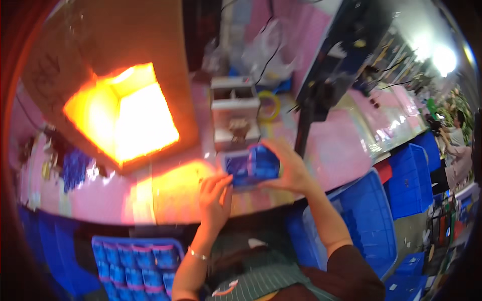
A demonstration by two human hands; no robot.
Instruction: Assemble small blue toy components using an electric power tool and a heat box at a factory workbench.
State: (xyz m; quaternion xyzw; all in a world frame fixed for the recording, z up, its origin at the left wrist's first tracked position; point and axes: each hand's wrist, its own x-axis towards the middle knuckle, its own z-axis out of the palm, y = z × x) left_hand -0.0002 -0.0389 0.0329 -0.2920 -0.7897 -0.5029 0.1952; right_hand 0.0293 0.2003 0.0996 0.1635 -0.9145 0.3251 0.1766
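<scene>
My right hand (291,168) is closed round the right end of a shiny blue box-shaped piece (265,163), thumb below and fingers over the top. The piece is held just above the pink-covered table (191,208); its left part looks darker and is blurred. At its lower left corner, my left hand (215,198) has its fingers stretched out, with the fingertips at or very near the edge. Whether they press on it I cannot tell. Right behind the piece stands a small white box (235,113) with an open, divided top.
A brown cardboard box (165,45) with a brightly glowing opening (145,120) stands at the left. A yellow tape roll (270,106) lies beside the white box. Below left, a blue crate (138,241) holds several blue pieces. Blue bins (374,220) stand right; a dark screen (346,50) rises behind.
</scene>
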